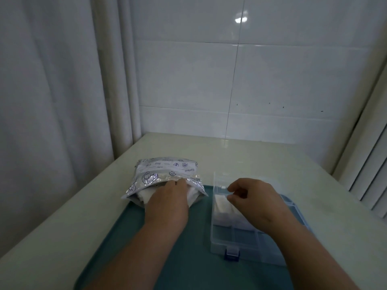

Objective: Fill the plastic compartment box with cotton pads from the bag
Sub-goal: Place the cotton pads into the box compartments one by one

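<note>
A silver printed bag (165, 171) lies open at the far edge of the teal tray (196, 237), with white cotton pads (193, 194) showing in its mouth. My left hand (167, 203) reaches into that mouth, fingertips hidden among the pads. To the right stands a clear plastic compartment box (236, 237) with its lid up and a blue latch at the front. White cotton pads (223, 207) fill its far left compartments. My right hand (255, 201) hovers over the box's far compartments, thumb and forefinger curled close together; whether they pinch a pad is unclear.
The tray sits on a pale countertop (230, 155) in a corner. A white curtain (52, 101) hangs to the left, tiled wall behind, and a ribbed white panel (368, 174) stands at the right.
</note>
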